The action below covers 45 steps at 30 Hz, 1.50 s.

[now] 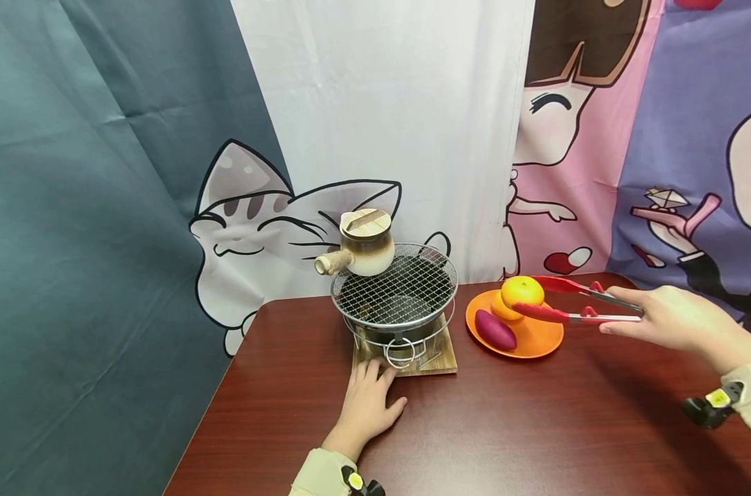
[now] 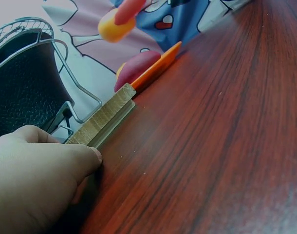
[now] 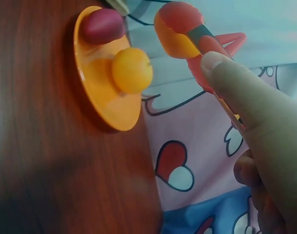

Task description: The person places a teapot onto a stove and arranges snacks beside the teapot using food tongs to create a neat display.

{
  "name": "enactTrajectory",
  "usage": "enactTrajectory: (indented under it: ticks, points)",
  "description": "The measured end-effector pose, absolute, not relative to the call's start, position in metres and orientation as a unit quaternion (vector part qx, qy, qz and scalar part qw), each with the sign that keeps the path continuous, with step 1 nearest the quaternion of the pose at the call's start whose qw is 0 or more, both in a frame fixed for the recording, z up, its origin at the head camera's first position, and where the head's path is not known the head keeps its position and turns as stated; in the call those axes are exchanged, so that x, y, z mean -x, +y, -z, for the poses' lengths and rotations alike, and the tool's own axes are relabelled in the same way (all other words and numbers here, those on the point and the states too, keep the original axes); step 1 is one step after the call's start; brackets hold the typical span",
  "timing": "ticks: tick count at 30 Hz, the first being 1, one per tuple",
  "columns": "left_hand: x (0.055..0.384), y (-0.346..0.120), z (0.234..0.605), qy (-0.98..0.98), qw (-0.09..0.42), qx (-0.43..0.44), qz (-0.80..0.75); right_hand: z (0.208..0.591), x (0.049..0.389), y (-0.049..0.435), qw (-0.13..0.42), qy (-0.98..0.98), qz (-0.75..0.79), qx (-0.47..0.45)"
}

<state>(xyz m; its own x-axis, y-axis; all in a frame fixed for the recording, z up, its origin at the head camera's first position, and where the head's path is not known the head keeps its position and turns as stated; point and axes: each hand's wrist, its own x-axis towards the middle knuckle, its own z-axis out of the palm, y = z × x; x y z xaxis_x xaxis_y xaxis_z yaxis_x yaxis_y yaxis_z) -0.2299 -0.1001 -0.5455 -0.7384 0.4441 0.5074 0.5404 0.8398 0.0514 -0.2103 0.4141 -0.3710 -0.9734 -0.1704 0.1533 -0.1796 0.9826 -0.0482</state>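
My right hand (image 1: 679, 318) grips red-tipped tongs (image 1: 539, 313), which pinch an orange mandarin (image 1: 522, 291). In the right wrist view the held mandarin (image 3: 175, 36) hangs away from the orange plate (image 3: 92, 105). A second mandarin (image 3: 132, 70) and a purple sweet potato (image 1: 495, 330) lie on that plate. My left hand (image 1: 364, 410) rests at the near edge of a wooden board (image 1: 446, 359), fingers extended and thumb spread. On the board stands a round dark stove with a wire grill mesh (image 1: 406, 289) over it.
A cream and brown clay pot (image 1: 375, 258) with a wooden lid and side handle sits on the mesh's back left part. Wire ring handles (image 1: 400, 353) stick out from the stove. A printed curtain (image 1: 382, 103) hangs behind the brown table (image 1: 506, 427).
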Motion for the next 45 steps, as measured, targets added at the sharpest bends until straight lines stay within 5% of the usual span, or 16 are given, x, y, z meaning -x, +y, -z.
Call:
enactTrajectory:
  ticks: [27,45]
  points:
    - [0.229,-0.1,0.544,-0.93,0.238,0.263,0.095,0.309,0.247,0.373,0.112,-0.985,-0.045,-0.119]
    - [0.231,-0.1,0.546,-0.932,0.236,0.261,0.088,0.305,0.274,0.33,0.129,-0.978,-0.056,-0.154]
